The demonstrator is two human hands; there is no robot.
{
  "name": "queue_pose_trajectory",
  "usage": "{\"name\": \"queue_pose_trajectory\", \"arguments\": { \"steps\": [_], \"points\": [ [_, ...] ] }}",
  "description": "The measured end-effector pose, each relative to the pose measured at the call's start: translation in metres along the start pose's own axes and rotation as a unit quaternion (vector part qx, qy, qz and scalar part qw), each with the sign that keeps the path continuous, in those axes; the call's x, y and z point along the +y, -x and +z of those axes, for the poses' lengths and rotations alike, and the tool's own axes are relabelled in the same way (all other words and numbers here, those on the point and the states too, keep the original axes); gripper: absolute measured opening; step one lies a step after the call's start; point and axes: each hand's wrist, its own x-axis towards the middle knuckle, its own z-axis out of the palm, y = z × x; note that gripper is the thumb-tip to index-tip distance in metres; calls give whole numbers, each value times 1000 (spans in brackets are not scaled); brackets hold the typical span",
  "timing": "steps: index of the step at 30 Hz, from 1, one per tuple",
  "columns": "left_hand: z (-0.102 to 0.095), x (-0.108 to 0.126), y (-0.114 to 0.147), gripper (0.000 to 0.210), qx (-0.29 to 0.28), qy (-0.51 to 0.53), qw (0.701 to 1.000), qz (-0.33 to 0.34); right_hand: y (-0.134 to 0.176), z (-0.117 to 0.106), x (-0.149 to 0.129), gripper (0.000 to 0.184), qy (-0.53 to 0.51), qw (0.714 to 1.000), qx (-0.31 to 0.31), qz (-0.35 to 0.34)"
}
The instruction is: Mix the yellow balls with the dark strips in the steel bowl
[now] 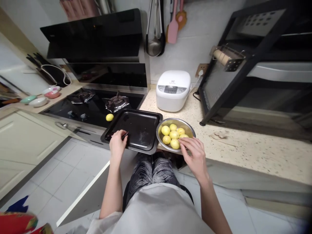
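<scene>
My left hand (118,143) is closed around a slim dark tool (124,135), held over the near left part of a black baking tray (143,126). Most of that tool is hidden by the fingers, and its kind is unclear. Beside the tray, a steel bowl (192,130) holds several yellow lemons (174,135). At the bowl's near right rim is my right hand (193,151), fingers stretched over the lemons and thumb apart from them. Its fingertips are close to or touching the nearest lemons. A single lemon (109,117) lies on the stove's front edge, left of the tray.
Behind the bowl stands a white rice cooker (173,91). A black rack (209,97) with an oven is on the right. The gas stove (97,104) lies behind the tray, with small bowls (38,102) farther left. Ladles (154,47) and spatulas hang on the wall.
</scene>
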Motion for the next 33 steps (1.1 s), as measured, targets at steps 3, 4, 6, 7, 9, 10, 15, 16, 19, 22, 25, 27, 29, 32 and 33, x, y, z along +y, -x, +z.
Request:
{"name": "queue_pose_trajectory", "arguments": {
  "steps": [3, 4, 6, 7, 9, 10, 15, 16, 19, 22, 25, 27, 29, 32, 33],
  "points": [
    [-3, 29, 3, 10, -4, 114, 991, 65, 0, 1, 0, 21, 0, 1000, -8, 14],
    [-3, 41, 5, 10, -8, 153, 984, 91, 1, 2, 0, 21, -1, 1000, -11, 15],
    [-2, 69, 9, 12, -26, 219, 965, 142, 1, 4, -1, 21, -4, 1000, -18, 15],
    [0, 83, 10, 13, -43, 243, 954, 168, 1, 5, -1, 21, -6, 1000, -20, 13],
    [6, 108, 11, 15, -82, 270, 934, 218, 2, 5, -2, 21, -8, 1000, -24, 11],
    [11, 118, 10, 15, -101, 272, 927, 238, 2, 5, -2, 21, -8, 1000, -26, 10],
    [39, 142, -1, 18, -165, 214, 919, 287, 3, -1, 0, 20, -1, 1000, -27, 5],
    [43, 142, -3, 19, -172, 199, 919, 294, 3, -2, 1, 20, 0, 1000, -26, 7],
    [52, 142, -9, 23, -184, 177, 917, 307, 3, -3, 2, 22, 0, 999, -27, 19],
    [54, 141, -11, 25, -187, 179, 916, 307, 3, 0, 2, 22, -5, 999, -30, 22],
    [55, 141, -10, 25, -182, 180, 915, 310, 3, 3, 1, 22, -9, 999, -29, 15],
    [56, 140, -9, 25, -178, 181, 914, 316, 3, 4, 2, 22, -8, 1000, -28, 11],
    [58, 139, -9, 25, -172, 184, 913, 320, 3, 3, 3, 21, -7, 1000, -28, 11],
    [59, 137, -8, 23, -162, 190, 913, 322, 2, 2, 5, 20, -7, 1000, -27, 6],
    [59, 136, -8, 22, -160, 192, 913, 323, 2, 2, 6, 19, -8, 1000, -25, 2]
  ]
}}
